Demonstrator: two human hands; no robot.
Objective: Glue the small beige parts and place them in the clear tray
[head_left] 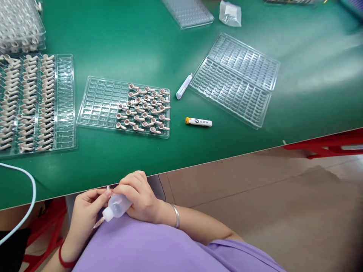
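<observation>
My right hand (140, 196) is closed around a small translucent squeeze bottle (117, 206), held below the table's front edge over my lap. Its white neck points down-left toward my left hand (85, 215), whose fingers pinch at the bottle's tip; a thin nozzle pokes out there. On the green table (255, 124) ahead lies a clear blister tray (96, 104) with several small beige spoon-shaped parts (144, 109) filling its right half.
A larger tray of beige parts (36, 104) lies at the left, stacked trays (19, 24) at the far left corner. An open clear double tray (235, 79), a white pen-like cap (184, 86) and a white lighter (198, 121) lie to the right. A red frame (326, 145) is at the right.
</observation>
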